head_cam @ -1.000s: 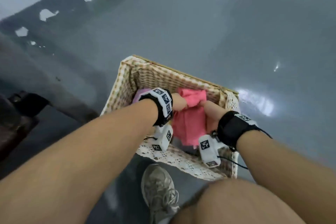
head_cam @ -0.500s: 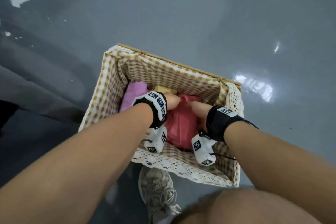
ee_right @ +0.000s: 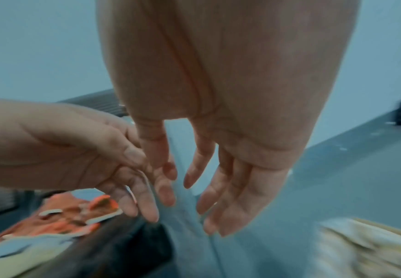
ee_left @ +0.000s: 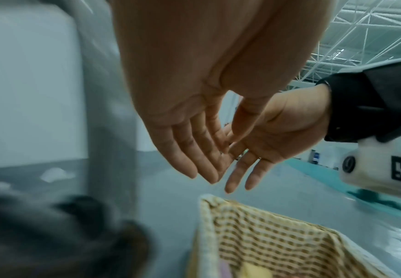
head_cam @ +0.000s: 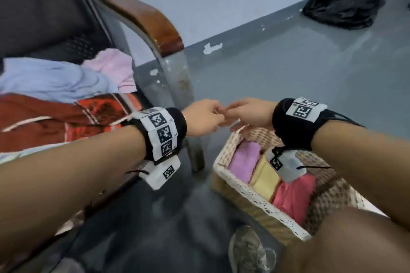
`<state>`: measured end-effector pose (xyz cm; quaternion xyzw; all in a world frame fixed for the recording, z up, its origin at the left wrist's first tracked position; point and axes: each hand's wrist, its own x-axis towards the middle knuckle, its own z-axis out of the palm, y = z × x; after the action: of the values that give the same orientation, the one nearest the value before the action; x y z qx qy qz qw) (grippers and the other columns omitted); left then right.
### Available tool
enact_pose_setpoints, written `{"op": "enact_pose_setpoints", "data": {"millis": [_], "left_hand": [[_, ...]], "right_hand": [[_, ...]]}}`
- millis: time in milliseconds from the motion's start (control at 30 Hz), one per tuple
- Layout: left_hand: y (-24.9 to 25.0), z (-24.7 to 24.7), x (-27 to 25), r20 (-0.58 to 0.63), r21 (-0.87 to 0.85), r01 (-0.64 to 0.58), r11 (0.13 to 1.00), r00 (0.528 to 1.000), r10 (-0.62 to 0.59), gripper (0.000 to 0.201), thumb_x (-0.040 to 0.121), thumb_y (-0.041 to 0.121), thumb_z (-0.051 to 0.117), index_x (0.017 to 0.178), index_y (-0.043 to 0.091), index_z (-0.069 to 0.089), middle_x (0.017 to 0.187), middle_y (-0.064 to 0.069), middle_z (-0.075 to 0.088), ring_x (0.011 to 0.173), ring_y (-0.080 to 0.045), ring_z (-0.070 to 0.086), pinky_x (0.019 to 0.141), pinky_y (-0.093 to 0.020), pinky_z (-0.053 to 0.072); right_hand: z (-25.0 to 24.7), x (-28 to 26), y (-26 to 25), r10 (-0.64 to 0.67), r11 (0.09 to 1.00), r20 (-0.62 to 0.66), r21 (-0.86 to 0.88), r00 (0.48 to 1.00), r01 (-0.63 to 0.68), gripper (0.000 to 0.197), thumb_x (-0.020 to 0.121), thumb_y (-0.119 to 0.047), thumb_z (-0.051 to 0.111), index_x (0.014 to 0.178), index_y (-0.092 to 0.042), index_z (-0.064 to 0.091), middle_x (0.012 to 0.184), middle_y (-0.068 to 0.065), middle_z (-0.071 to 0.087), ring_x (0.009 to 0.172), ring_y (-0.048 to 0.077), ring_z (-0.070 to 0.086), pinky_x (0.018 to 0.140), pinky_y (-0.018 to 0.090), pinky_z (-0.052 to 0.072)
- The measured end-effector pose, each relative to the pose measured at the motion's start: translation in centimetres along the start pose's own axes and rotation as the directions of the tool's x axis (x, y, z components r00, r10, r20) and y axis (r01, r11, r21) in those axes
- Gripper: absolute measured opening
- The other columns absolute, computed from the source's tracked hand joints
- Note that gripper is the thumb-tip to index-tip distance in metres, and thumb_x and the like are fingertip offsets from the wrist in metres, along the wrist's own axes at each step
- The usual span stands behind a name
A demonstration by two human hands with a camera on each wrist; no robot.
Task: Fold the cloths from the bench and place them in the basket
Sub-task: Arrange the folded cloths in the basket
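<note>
My left hand (head_cam: 203,117) and right hand (head_cam: 250,114) hang empty, fingers loose and touching, above the gingham-lined wicker basket (head_cam: 238,186) holding three folded cloths. Next I'd take the crumpled pale-blue cloth (head_cam: 51,80) from the desk by two corners. The pile's left part is cut off.

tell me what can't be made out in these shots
- Basket floor, head view: the right wrist and its camera cover part of it; what lies under the three folded cloths is hidden.
- Cloths on the bench, head view: cut off by the left edge, count unclear.
- Fingertips of the left hand and right hand, head view: overlapping, blurred.
- Basket contents, both wrist views: blurred, cropped.
</note>
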<state>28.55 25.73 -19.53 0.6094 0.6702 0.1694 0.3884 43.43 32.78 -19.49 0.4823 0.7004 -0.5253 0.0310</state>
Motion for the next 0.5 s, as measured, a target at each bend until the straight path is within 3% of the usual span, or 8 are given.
{"op": "enact_pose_setpoints", "data": {"millis": [67, 167, 267, 400, 500], "left_hand": [[-2.9, -4.4, -4.4, -0.128, 0.071, 0.045, 0.996, 0.991, -0.036, 0.009, 0.091, 0.023, 0.057, 0.096, 0.026, 0.063, 0.096, 0.001, 0.075, 0.088, -0.017, 0.069, 0.082, -0.031, 0.053], [-7.6, -9.0, -11.5, -0.282, 0.069, 0.134, 0.989, 0.953, -0.11, 0.012, 0.091, 0.024, 0.058, 0.101, 0.024, 0.064, 0.095, 0.003, 0.072, 0.092, -0.02, 0.068, 0.082, -0.033, 0.053], [-12.5, -11.7, -18.2, -0.368, 0.1, 0.24, 0.966, 0.911, -0.188, 0.016, 0.093, 0.026, 0.059, 0.106, 0.021, 0.065, 0.106, 0.0, 0.069, 0.1, -0.021, 0.063, 0.081, -0.029, 0.047], [-18.8, -13.0, -23.8, -0.424, 0.116, 0.386, 0.915, 0.852, -0.306, 0.03, 0.096, 0.032, 0.056, 0.122, 0.018, 0.061, 0.127, -0.002, 0.065, 0.114, -0.024, 0.059, 0.096, -0.033, 0.047], [-22.4, -12.9, -25.8, -0.401, 0.077, 0.474, 0.877, 0.82, -0.408, 0.044, 0.097, 0.035, 0.054, 0.137, 0.019, 0.05, 0.141, -0.005, 0.055, 0.123, -0.025, 0.054, 0.098, -0.034, 0.045]], "right_hand": [[2.7, 0.4, -5.5, -0.079, 0.996, 0.046, -0.036, 0.996, 0.081, 0.033, 0.094, -0.034, 0.061, 0.119, -0.013, 0.066, 0.106, 0.002, 0.067, 0.093, 0.021, 0.065, 0.086, 0.034, 0.052], [8.2, 0.6, -12.8, -0.199, 0.977, 0.115, -0.052, 0.973, 0.206, 0.026, 0.094, -0.032, 0.065, 0.115, -0.018, 0.062, 0.095, 0.002, 0.062, 0.084, 0.02, 0.059, 0.075, 0.029, 0.05], [14.3, 0.9, -18.2, -0.271, 0.945, 0.155, -0.144, 0.95, 0.293, 0.024, 0.094, -0.028, 0.064, 0.116, -0.018, 0.061, 0.096, 0.003, 0.063, 0.084, 0.019, 0.06, 0.076, 0.032, 0.052], [21.7, 2.1, -21.3, -0.324, 0.9, 0.243, -0.218, 0.914, 0.377, 0.022, 0.095, -0.023, 0.061, 0.114, -0.011, 0.064, 0.095, 0.006, 0.062, 0.086, 0.023, 0.059, 0.076, 0.041, 0.052], [25.8, 3.2, -21.4, -0.345, 0.811, 0.285, -0.39, 0.894, 0.437, 0.038, 0.092, -0.032, 0.064, 0.125, -0.012, 0.063, 0.105, 0.004, 0.065, 0.098, 0.024, 0.062, 0.076, 0.031, 0.048]]}}
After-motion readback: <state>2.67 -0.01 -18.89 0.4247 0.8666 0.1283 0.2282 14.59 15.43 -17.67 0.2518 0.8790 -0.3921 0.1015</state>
